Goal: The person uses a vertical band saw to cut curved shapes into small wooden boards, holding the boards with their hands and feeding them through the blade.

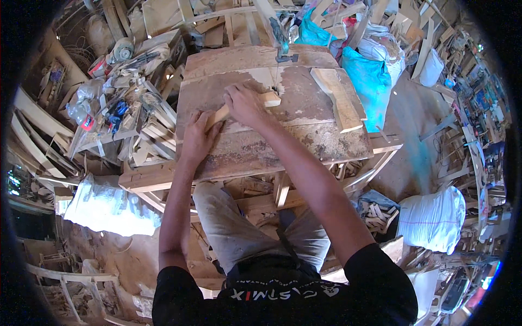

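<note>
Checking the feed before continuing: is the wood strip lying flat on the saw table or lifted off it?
Flat: the wood strip lies on the saw table, pressed down by both hands.

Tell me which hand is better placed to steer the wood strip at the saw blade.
Probably the right hand: it presses on the wood strip close beside the saw blade. The left hand holds the strip's near end, farther from the blade, better suited to pushing.

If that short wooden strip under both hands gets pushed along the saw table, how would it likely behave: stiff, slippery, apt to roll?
The wooden strip looks stiff, solid wood. Its flat faces suggest sliding, not rolling. Sawdust on the saw table may make it slippery, so the left hand and right hand pressing it probably help.
</note>
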`<state>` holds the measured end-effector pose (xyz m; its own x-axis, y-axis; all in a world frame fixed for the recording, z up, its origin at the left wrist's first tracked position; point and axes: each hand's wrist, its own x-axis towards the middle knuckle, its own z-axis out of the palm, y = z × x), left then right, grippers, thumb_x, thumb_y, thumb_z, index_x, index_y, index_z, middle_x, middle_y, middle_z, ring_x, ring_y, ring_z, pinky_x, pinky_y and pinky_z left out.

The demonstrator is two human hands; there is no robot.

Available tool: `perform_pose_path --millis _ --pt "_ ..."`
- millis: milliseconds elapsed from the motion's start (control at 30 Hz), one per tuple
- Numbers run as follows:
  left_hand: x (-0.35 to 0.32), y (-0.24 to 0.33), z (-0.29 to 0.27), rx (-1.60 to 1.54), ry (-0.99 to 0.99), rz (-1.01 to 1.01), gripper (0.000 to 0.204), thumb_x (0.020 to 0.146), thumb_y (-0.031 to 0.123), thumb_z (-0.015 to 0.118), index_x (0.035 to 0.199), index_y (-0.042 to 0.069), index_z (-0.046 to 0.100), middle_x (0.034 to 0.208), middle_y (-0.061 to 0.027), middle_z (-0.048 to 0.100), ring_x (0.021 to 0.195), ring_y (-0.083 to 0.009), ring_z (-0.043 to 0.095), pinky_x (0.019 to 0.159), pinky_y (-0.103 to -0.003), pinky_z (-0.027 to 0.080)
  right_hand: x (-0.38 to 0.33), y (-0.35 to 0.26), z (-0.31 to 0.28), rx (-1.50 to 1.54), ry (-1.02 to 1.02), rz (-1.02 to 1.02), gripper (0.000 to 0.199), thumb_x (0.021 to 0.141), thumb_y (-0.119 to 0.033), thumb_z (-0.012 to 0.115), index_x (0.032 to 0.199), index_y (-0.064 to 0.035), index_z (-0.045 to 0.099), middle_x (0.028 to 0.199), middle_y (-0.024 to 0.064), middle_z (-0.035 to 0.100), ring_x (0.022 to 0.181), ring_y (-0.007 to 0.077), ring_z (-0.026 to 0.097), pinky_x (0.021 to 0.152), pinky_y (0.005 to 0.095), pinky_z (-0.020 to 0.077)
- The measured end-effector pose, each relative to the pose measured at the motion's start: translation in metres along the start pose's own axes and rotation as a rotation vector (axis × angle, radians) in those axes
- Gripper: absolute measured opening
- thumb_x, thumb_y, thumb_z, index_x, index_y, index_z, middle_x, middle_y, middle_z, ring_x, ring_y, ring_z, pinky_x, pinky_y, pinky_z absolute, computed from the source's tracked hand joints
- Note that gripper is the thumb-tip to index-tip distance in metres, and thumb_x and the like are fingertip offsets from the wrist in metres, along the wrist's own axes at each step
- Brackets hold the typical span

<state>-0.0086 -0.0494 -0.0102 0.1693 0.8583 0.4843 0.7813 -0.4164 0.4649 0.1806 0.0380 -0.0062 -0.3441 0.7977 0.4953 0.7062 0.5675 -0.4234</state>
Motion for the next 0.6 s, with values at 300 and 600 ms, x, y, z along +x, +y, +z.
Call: perform_pose_path --millis 300,600 --pt "0.027 -0.012 0.014 0.001 -0.037 0.079 0.040 0.095 0.018 0.073 0.130 0.002 0.064 0.116 -0.0220 0.062 0.106 -0.0442 0.060 0.092 -0.048 0.051 0.041 0.028 0.005 -0.113 -0.263 0.000 0.058 0.101 -0.033 0.051 0.148 0.0010 0.049 0.155 0.0249 0.048 0.147 0.0402 0.042 0.124 0.0554 0.0285" --pt "0.039 -0.007 0.015 -0.057 -0.059 0.030 0.040 0.095 0.018 0.073 0.129 -0.001 0.063 0.118 -0.0225 0.062 0.109 -0.0442 0.059 0.096 -0.049 0.049 0.052 0.035 0.014 -0.139 -0.227 0.089 0.057 0.102 -0.034 0.047 0.150 -0.0038 0.048 0.155 0.0237 0.047 0.144 0.0419 0.045 0.123 0.0513 0.0325"
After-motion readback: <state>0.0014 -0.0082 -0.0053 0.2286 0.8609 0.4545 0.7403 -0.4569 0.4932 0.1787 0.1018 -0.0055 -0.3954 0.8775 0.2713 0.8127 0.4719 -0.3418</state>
